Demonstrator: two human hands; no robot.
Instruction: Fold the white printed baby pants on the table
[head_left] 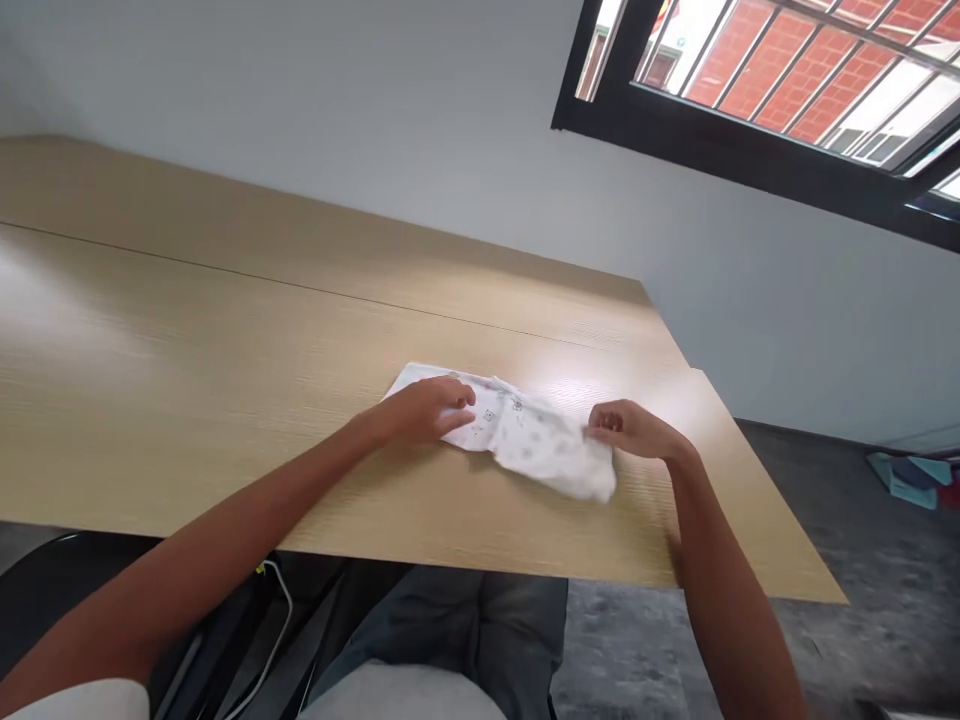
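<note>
A white cloth (551, 440) with small printed figures lies on the table as a long strip, with a crease or seam across its middle. Its right part is smeared by motion. At that right end, my right hand (634, 428) is closed in a pinch on the edge of the cloth. Over the left part rests my left hand (436, 408), thumb and fingers apart; it hides some of the cloth beneath it. Whether the cloth is a garment cannot be told.
The light wooden table (225, 400) has a thin seam along its length and ends at the right. Behind it is a grey wall (337, 110) with a barred window (787, 75). Below the front edge are a black chair (67, 570) and a white cable (281, 620).
</note>
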